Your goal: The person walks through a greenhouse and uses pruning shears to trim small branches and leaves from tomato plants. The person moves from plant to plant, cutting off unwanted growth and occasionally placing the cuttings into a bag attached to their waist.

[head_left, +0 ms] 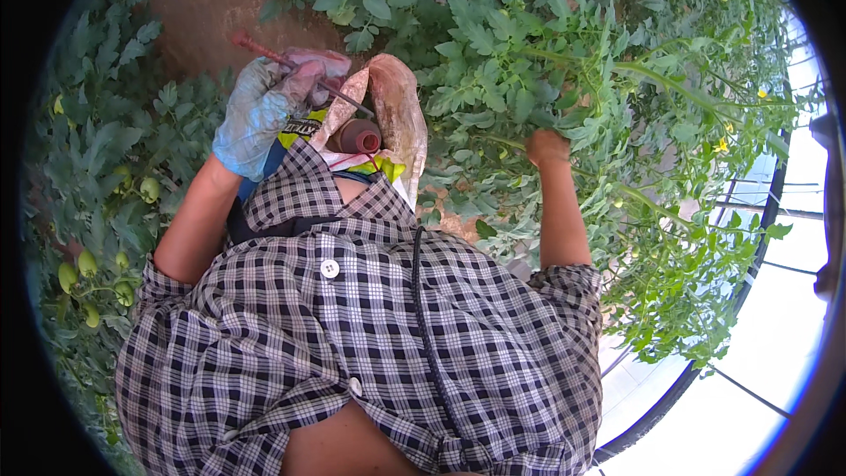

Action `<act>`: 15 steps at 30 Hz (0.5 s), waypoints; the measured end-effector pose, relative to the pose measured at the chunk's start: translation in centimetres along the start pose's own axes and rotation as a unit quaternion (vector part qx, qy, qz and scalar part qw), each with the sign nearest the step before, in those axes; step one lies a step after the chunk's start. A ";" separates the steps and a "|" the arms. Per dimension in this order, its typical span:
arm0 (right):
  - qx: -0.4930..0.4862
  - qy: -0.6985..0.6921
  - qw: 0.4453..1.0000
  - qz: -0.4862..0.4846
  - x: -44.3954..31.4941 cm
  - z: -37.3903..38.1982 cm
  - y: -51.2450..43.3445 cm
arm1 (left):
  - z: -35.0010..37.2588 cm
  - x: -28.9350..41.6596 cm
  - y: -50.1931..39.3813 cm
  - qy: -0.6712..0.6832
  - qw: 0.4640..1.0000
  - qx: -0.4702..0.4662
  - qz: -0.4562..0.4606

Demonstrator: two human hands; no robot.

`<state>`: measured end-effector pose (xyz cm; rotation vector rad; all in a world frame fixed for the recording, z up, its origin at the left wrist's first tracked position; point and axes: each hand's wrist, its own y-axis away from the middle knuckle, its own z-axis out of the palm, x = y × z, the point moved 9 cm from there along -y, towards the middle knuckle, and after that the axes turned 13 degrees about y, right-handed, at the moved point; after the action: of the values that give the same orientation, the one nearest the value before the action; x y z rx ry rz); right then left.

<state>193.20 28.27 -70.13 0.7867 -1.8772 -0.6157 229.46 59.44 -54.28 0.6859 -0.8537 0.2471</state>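
My left hand (pixel 261 106), in a thin blue glove stained pink, is closed around a thin rod (pixel 264 49). The rod's upper-left end is coated red, and its dark other end points towards an open bottle. A wet-looking pink bundle (pixel 330 63) lies against the gloved fingers; its material is unclear. The reddish-brown bottle (pixel 362 137) sits in a stained, light-coloured bag (pixel 403 112) in front of my waist. On the right, my bare right hand (pixel 547 147) reaches into tomato foliage (pixel 489 79). Leaves cover its fingers, so its grip cannot be seen.
Tomato plants stand on both sides, with green fruit (pixel 86 263) at the left and yellow flowers (pixel 722 145) at the right. Thick stems (pixel 667 82) cross near my right arm. Brown soil (pixel 192 13) shows at the upper left. A dark curved pipe (pixel 760 248) runs along the right.
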 end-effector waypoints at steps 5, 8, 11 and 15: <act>-0.119 -0.007 0.993 0.002 4.0 2.9 2.2 | -0.8 -0.4 -0.3 0.015 0.999 0.031 -0.004; -0.124 -0.043 0.991 0.007 5.4 3.0 3.1 | -1.1 -0.2 -0.4 0.032 0.998 0.051 0.017; -0.132 -0.110 0.985 0.005 6.1 4.2 3.0 | -1.2 0.0 -0.5 0.028 0.998 0.052 0.017; -0.109 -0.128 0.986 0.005 7.3 6.6 0.6 | -1.4 0.1 -0.6 0.033 0.998 0.043 0.012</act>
<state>184.72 23.73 -68.04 0.5747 -2.0001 -0.9351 230.64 59.87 -55.11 0.7438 -0.7912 0.3287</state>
